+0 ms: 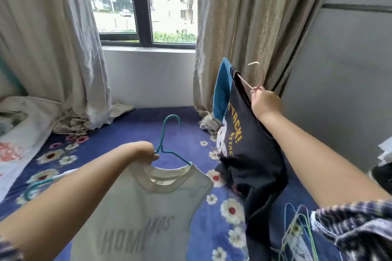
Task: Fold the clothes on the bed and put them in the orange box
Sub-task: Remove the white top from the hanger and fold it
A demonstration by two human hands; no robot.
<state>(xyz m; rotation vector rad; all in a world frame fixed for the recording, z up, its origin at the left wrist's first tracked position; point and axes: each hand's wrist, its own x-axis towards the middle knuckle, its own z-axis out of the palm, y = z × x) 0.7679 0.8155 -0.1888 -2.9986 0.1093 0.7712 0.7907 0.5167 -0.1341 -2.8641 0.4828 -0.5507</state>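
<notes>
Bed (131,131): blue cover printed with white flowers, lying under the window; it is the landmark for every place given below.
Left hand (146,152): raised above the middle of the bed, fingers curled round the neck of a teal hanger (169,133), gripping it.
White T-shirt (148,203): hangs from the teal hanger above the near half of the bed, front toward the camera, grey lettering across the chest, ribbed collar uppermost.
Right hand (265,101): held higher, over the right side of the bed, fingertips pinching a pale pink hanger (252,78) just below its hook.
Dark navy T-shirt (250,150): hangs from the pink hanger with yellow lettering and a white print on its front; its lower part droops toward the cover at the right side of the bed, and whether it touches the cover cannot be told.
Blue garment (222,91): shows behind the navy shirt, on its window side, on the same hanger as far as can be seen.
Loose hangers (297,233): a bundle of thin wire ones, blue and green, lies on the near right corner of the bed.
Second teal hanger (36,188): lies on the near left part of the bed, partly hidden by the left forearm.
Curtains (244,38): beige, hanging at both sides of the window, hems bunched on the far edge of the bed.
Sleeve (356,231): dark plaid, at the right elbow.
</notes>
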